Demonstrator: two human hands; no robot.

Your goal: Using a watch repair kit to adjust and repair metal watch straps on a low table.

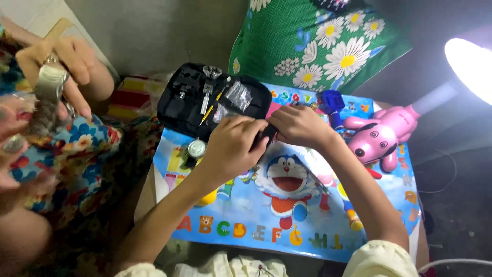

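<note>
A small dark object (267,134) sits between the two hands, above the middle of the worktop, just in front of the open black tool case (187,100); it is mostly hidden and its kind cannot be told. The left hand (233,146) curls around it from the near side, grip pressed together on it. The right hand (299,124) meets it from the far side, fingertips pinching its other end. Judging from this, the work is at a handling stage, with the object held off the surface and nothing yet set down finished. The tool case lies unzipped with slim metal tools and small clear bags showing, so the kit is out and at hand. A round silver watch body (196,149) lies on the worktop just beside the left hand, untouched. The worktop (359,241) is a low table with a bright cartoon and alphabet print. A blue block-shaped tool (333,102) stands past the right hand, near a pink toy dog (376,138). A lit lamp (469,66) shines from the right. At far left, another person's hand (61,66) holds a metal watch bracelet (50,84).
</note>
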